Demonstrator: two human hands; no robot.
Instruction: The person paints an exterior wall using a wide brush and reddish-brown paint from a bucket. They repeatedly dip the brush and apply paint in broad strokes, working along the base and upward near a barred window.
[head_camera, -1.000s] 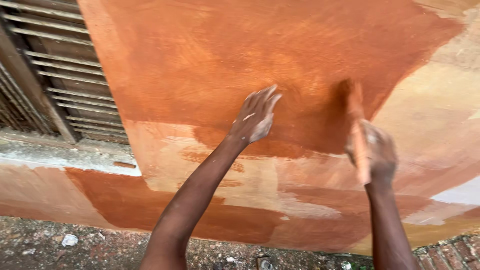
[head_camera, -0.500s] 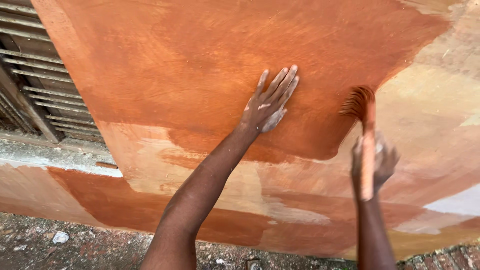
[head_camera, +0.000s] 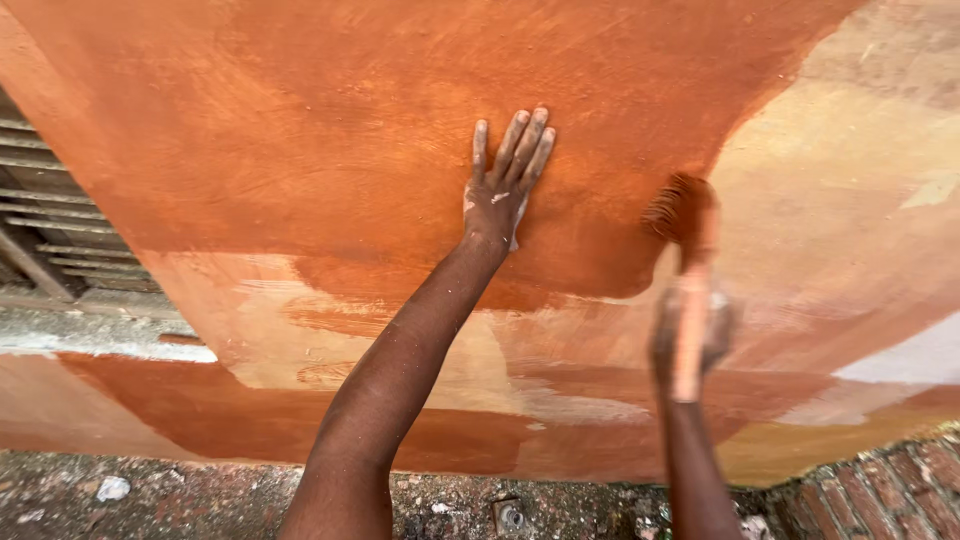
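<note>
My left hand (head_camera: 503, 178) lies flat against the wall (head_camera: 300, 130), fingers spread on the fresh orange-brown paint. My right hand (head_camera: 692, 330) grips the handle of a paintbrush (head_camera: 685, 215) whose orange-stained bristles point up and touch the wall at the edge of the painted patch. The hand and brush are blurred with motion. To the right of the brush the wall is pale yellow and patchy; below the painted area lies a lighter, streaky band.
A slatted window shutter (head_camera: 60, 220) and a grey sill (head_camera: 90, 325) sit at the left. Rough ground with small stones (head_camera: 112, 488) runs along the wall's foot, and a brick surface (head_camera: 890, 490) shows at the lower right.
My left hand slid right and up on the wall. The brush moved from the painted patch's right edge downward, then back up, and the view shifted right, hiding more of the shutter.
</note>
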